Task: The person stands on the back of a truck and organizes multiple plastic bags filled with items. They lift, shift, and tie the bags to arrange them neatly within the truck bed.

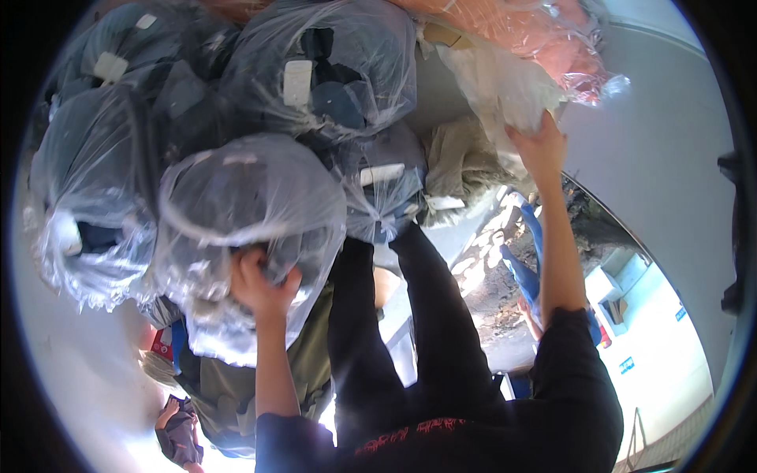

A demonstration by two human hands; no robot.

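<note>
A clear plastic-wrapped bundle (252, 193) of dark contents hangs in front of me on the left. My left hand (266, 285) presses into its lower part, fingers curled into the film; the fingertips are partly hidden. Higher up on the right, my right hand (541, 151) is at the lower edge of a whitish, translucent plastic bag (505, 87), its fingers bent round the edge. Just left of that bag hangs a beige-grey cloth-like bundle (461, 158). A small wrapped bundle (382, 177) with a white label lies between the two hands.
More dark bundles in clear film (323, 71) are stacked behind and at left (95, 173). Orange-pink wrapped goods (512, 31) lie at the top. A pale wall (646, 134) curves along the right. Other people (180, 430) stand below at left and right (527, 260).
</note>
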